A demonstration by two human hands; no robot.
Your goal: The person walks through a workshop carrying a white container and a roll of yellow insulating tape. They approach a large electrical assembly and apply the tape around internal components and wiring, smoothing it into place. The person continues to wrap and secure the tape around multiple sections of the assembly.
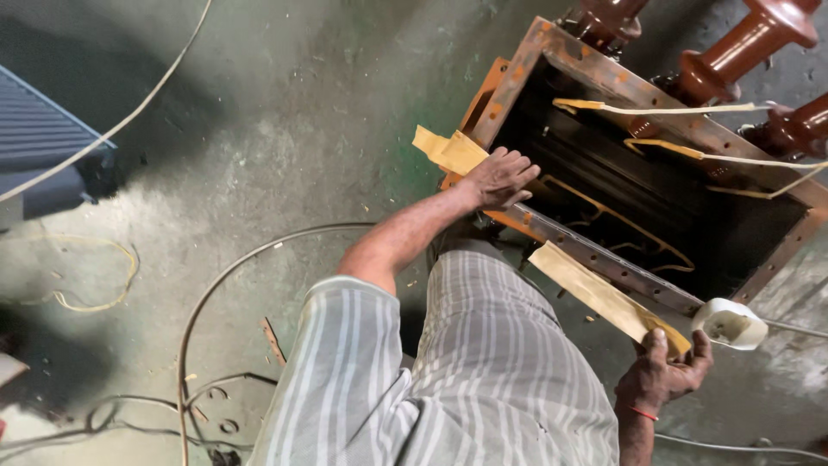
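Observation:
My left hand lies flat, fingers spread, on the near corner of a rusty open metal tank. It presses on a yellow-tan gasket strip piece that pokes out past the corner. My right hand pinches the end of a second long yellow-tan strip, which lies along the tank's near rim. A white roll-like object rests just right of that hand at the tank corner. Inside the dark tank, thin yellowish leads run across.
Brown ceramic insulators stand along the tank's far side. Cables loop over the stained concrete floor at left and bottom. A blue-grey ribbed panel sits at the left edge. My striped shirt fills the lower middle.

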